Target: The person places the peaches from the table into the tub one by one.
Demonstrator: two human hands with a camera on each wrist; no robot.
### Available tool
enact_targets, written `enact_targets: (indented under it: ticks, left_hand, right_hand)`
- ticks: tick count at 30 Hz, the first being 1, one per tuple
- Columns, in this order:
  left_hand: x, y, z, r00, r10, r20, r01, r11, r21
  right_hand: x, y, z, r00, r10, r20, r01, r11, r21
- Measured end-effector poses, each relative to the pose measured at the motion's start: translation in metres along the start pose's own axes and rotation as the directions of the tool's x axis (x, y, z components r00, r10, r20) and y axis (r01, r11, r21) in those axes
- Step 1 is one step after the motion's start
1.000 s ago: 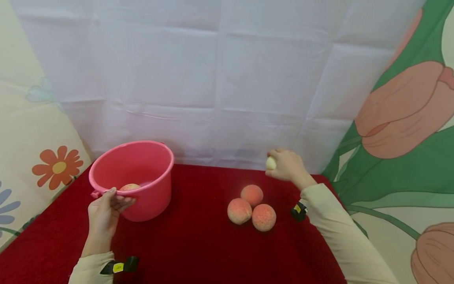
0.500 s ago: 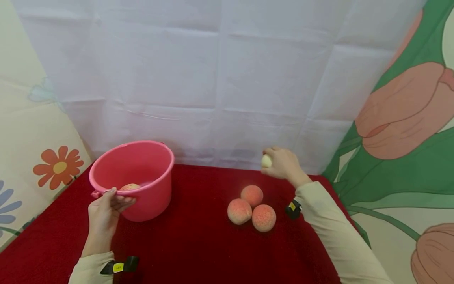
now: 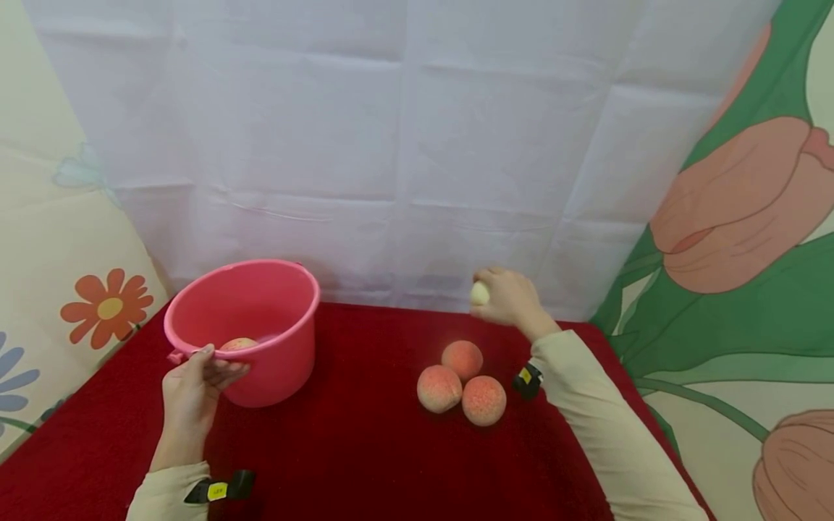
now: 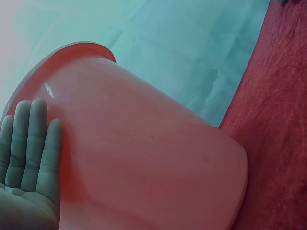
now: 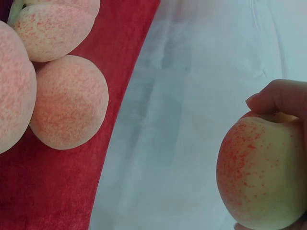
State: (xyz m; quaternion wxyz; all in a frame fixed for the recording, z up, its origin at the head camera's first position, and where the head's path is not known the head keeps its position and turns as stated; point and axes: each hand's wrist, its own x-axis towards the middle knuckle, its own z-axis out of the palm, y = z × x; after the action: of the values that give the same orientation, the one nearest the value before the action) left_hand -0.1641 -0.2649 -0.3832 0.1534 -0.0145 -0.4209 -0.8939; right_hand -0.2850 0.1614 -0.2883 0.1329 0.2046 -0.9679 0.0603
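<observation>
A pink bucket stands on the left, tilted slightly toward me. My left hand grips its near rim, thumb over the edge. In the left wrist view the fingers lie straight along the outer wall. Part of one peach shows inside the bucket. My right hand holds a pale yellow, red-speckled peach in the air, above and beyond the pile. Below it on the cloth sit three fuzzy pink peaches touching each other: a back one, a left one and a right one.
A dark red cloth covers the table. Behind it hangs a creased white sheet. Flower-printed fabric borders both sides, with a tulip pattern at the right. Each wrist wears a black strap with a yellow label.
My right hand has drifted left and slightly up with the peach. The left hand, the bucket and the three peaches on the cloth have stayed in place.
</observation>
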Motion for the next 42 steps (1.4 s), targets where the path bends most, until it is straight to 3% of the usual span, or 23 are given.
enact_targets:
  ticks: [9,42]
  left_hand:
    - [-0.001,0.000,-0.001,1.000,0.000,0.001,0.000,1.000,0.005]
    - [-0.002,0.001,0.001,1.000,0.008,0.011,-0.009,1.000,0.024]
  right_hand:
    - [0.005,-0.008,0.003,1.000,0.018,0.006,-0.018,1.000,-0.005]
    - [0.019,-0.039,0.007,0.999,-0.048,0.004,0.048,0.999,-0.009]
